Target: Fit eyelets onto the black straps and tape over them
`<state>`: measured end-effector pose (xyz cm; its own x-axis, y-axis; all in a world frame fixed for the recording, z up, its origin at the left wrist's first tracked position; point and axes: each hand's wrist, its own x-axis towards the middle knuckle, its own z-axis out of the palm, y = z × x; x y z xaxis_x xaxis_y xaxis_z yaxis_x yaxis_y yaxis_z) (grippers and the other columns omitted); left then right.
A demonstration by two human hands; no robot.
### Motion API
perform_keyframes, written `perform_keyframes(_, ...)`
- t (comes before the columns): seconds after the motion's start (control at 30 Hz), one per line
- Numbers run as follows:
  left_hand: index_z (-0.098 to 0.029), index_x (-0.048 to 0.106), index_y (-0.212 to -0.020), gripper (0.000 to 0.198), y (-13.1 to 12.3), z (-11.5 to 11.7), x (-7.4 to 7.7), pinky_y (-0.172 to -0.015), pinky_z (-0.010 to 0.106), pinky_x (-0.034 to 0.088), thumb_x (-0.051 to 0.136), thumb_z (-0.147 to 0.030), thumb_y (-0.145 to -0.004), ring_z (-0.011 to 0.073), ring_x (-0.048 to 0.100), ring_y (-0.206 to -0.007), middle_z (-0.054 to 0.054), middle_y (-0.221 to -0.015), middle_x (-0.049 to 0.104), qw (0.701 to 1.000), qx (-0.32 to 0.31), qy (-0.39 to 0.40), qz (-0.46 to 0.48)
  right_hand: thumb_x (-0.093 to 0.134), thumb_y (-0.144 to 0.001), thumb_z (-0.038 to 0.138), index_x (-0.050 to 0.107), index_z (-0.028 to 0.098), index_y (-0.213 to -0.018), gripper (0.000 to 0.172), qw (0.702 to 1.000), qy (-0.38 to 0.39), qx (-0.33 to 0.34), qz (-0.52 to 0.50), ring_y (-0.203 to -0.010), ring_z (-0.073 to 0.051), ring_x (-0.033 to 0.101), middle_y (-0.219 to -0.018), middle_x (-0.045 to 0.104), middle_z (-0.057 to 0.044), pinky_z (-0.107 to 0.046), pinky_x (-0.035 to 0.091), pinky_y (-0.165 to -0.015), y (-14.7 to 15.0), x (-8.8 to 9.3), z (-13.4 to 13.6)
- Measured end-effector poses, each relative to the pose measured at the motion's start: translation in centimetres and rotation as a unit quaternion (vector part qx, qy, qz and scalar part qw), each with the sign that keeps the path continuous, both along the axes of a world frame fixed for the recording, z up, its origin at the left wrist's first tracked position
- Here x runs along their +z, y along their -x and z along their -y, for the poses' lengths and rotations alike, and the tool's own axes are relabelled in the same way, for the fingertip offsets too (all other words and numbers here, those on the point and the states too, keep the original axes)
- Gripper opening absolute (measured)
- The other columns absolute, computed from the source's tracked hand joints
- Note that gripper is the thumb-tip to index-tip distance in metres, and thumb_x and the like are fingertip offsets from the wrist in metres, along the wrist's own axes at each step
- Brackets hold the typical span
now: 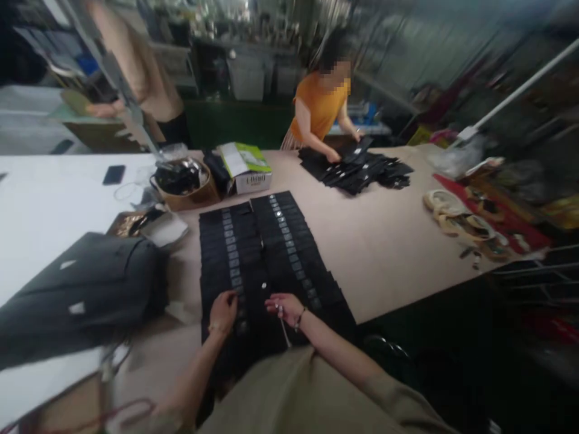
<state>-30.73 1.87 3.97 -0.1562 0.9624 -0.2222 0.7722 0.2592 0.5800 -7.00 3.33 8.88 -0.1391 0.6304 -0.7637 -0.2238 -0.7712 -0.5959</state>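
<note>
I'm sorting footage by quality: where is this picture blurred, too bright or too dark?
Head view throughout: top and right edges heavily smeared; white tabletop at left bright, with little surface detail; black pieces so dark their edges partly merge; left hand and right hand clearer, though soft.

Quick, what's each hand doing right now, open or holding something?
Left hand: at the black fabric; can't tell whether it grips anything.
Right hand: shows small shiny bits; can't tell whether they're gripped.

1 phone (114, 175) lies on the white tabletop (58, 208).
</note>
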Motion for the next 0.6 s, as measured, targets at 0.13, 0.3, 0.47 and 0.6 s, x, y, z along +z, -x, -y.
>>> perform_keyframes(0.13,-0.021,0.069,-0.103,0.027,1.5,0.4,-1.6,-0.098,0.036,0.047,0.048,-0.028,-0.088,0.0231,0.062,-0.109,0.008,-0.11,0.07,0.999,0.011,0.008,-0.029,0.068,-0.084,0.021,0.063,0.015,-0.106,0.023,0.998,0.063,-0.016,-0.018,-0.065,-0.013,0.071,-0.095,0.074,-0.013,-0.012,0.027,-0.034,1.0,-2.8,4.4)
perform_keyframes(0.3,-0.023,0.07,-0.106,0.023,0.7,0.2,-2.2,-0.095,0.035,0.043,0.054,-0.028,-0.089,0.0238,0.059,-0.108,0.007,-0.112,0.069,0.998,-0.043,0.021,-0.048,0.069,-0.085,0.026,0.065,0.014,-0.107,0.025,0.997,0.073,0.022,0.006,-0.063,-0.013,0.069,-0.093,0.075,-0.014,-0.013,0.029,-0.034,0.8,-4.2,4.1)
perform_keyframes(0.47,-0.027,0.069,-0.113,0.027,-4.0,-2.0,-2.4,-0.092,0.037,0.038,0.054,-0.036,-0.093,0.024,0.055,-0.109,0.007,-0.114,0.068,0.99,-0.133,0.016,-0.051,0.064,-0.087,0.018,0.067,0.013,-0.101,0.015,0.996,0.066,0.025,0.05,-0.053,-0.009,0.06,-0.08,0.074,-0.01,-0.013,0.029,-0.036,1.3,-4.8,3.3)
perform_keyframes(0.6,-0.027,0.071,-0.11,0.025,-6.7,-4.1,-2.8,-0.092,0.039,0.036,0.054,-0.035,-0.094,0.0245,0.053,-0.106,0.008,-0.111,0.066,0.986,-0.15,0.023,-0.076,0.057,-0.089,0.009,0.067,0.012,-0.093,0.011,0.996,0.066,0.022,0.059,-0.053,-0.008,0.06,-0.079,0.073,-0.009,-0.013,0.031,-0.036,1.5,-5.4,2.6)
